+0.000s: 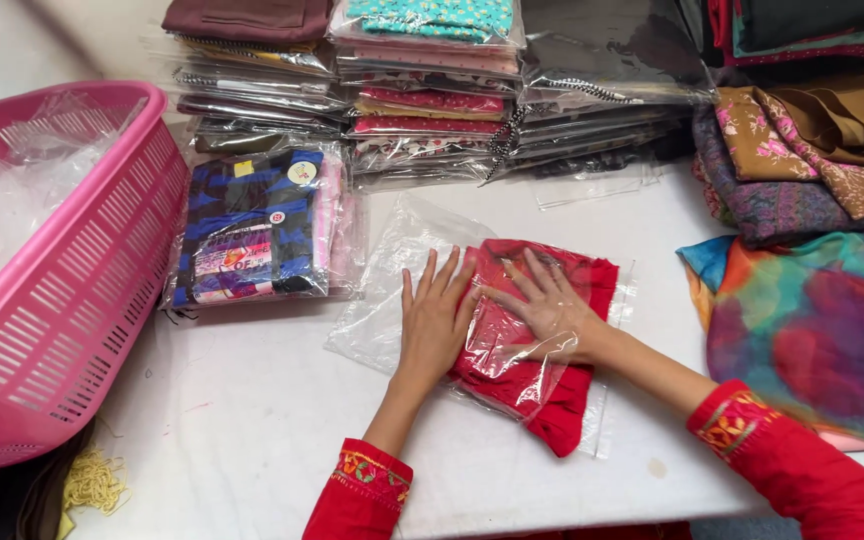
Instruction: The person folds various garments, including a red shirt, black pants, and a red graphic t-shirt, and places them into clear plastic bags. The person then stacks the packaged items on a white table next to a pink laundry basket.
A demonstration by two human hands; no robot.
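Folded red garment (537, 345) lies flat, seemingly half inside clear bag (392, 290); hem protruding.

Pink basket (72, 300) sits far left on white table (252, 430), clear bags (12, 200) piled inside. Just right of basket: blue packet (252, 230), flat. Beyond packet, at table's back: packet stacks (422, 80). Far right from basket: folded fabrics (812, 150), multicolour scarf (812, 330) below them. Yellow thread (92, 485) under basket's near corner.
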